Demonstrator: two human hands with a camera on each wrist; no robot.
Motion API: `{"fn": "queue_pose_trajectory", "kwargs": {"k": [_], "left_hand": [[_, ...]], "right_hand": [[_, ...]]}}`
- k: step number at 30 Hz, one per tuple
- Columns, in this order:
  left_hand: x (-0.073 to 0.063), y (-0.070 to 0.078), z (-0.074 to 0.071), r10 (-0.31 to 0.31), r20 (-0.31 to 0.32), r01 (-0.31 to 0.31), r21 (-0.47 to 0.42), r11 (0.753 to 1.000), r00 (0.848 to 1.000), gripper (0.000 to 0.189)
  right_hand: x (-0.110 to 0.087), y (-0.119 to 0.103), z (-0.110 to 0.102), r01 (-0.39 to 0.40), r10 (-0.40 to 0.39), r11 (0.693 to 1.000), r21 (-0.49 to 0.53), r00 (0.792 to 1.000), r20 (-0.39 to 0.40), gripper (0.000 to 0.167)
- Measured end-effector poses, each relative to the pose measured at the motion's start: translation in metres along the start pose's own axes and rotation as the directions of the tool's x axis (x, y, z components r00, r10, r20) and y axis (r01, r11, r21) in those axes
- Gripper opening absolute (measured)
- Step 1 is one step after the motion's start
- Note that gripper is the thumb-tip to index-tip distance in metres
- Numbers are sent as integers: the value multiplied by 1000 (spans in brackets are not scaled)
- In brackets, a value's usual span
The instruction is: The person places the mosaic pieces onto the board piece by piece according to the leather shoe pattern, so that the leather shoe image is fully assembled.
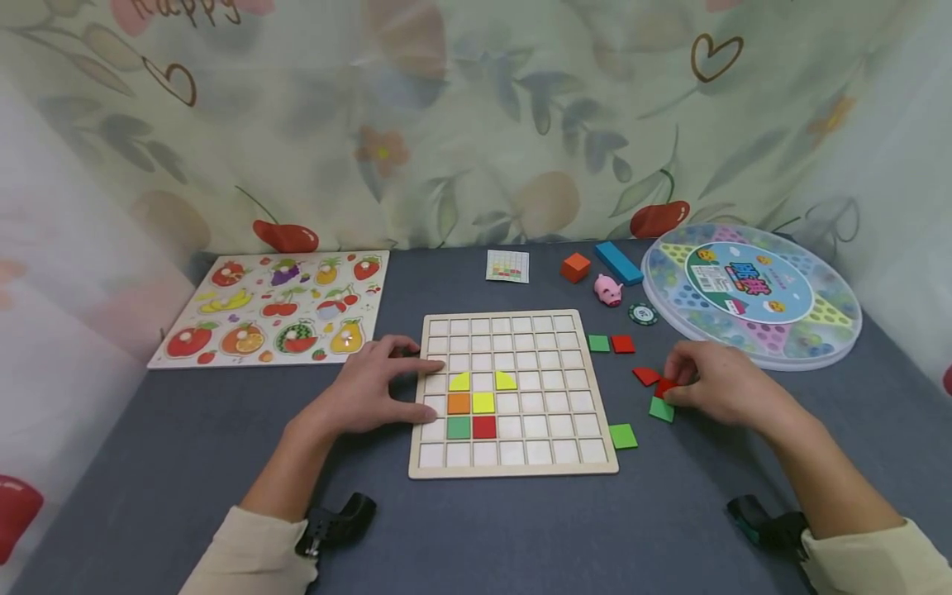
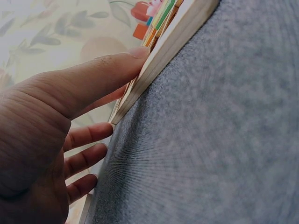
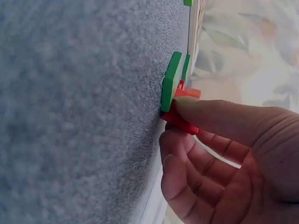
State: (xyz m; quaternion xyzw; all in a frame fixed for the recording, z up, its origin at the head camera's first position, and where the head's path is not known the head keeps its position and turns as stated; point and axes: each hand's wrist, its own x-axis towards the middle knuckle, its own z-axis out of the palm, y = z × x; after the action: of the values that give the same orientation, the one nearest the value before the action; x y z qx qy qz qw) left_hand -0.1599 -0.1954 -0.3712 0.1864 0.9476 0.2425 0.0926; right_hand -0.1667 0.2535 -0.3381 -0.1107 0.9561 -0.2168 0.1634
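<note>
A wooden grid board (image 1: 513, 478) lies on the table, with several coloured tiles in its lower left cells: two yellow quarter-rounds, plus orange, yellow, green and red squares. My left hand (image 1: 375, 384) rests at its left edge, the thumb and index finger reaching onto the rim and the other fingers extended beside it. To the right of the board, my right hand (image 1: 714, 384) pinches a red tile (image 3: 180, 120) between thumb and fingers. A green tile (image 1: 661, 410) lies right by the fingertips, and another red piece (image 1: 645, 376) sits just left of them.
A green tile (image 1: 598, 344) and a red tile (image 1: 623, 344) lie by the board's right edge, a light green one (image 1: 623, 436) lower. Behind are a pattern card (image 1: 508, 266), orange block (image 1: 575, 267), blue block (image 1: 619, 263), pink pig (image 1: 607, 289), chip (image 1: 643, 314), round box (image 1: 818, 289), fruit board (image 1: 253, 281).
</note>
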Motion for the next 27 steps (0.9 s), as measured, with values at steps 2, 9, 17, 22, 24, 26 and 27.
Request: {"fn": "queue_pose_trajectory", "kwargs": {"k": [2, 9, 17, 22, 24, 26, 27], "left_hand": [[0, 0, 0, 0, 0, 0, 3, 1000, 1000, 66], [1, 1, -1, -2, 1, 2, 4, 1000, 1000, 66], [-1, 1, -1, -7, 2, 7, 11, 1000, 1000, 67], [-1, 2, -1, -11, 5, 11, 8, 1000, 1000, 67], [0, 2, -1, -13, 5, 13, 9, 1000, 1000, 66], [0, 1, -1, -15, 4, 15, 9, 1000, 1000, 66], [0, 1, -1, -15, 4, 15, 10, 1000, 1000, 66]], "right_hand": [[0, 0, 0, -1, 1, 1000, 13, 1000, -3, 19], [1, -11, -3, 25, -21, 997, 76, 999, -50, 21], [3, -48, 2, 115, -102, 977, 180, 992, -79, 18], [11, -73, 8, 151, -152, 954, 257, 988, -15, 19], [15, -83, 11, 172, -179, 947, 273, 984, 1, 17], [18, -92, 15, 186, -199, 939, 288, 980, 18, 14], [20, -96, 17, 192, -208, 937, 292, 978, 24, 12]]}}
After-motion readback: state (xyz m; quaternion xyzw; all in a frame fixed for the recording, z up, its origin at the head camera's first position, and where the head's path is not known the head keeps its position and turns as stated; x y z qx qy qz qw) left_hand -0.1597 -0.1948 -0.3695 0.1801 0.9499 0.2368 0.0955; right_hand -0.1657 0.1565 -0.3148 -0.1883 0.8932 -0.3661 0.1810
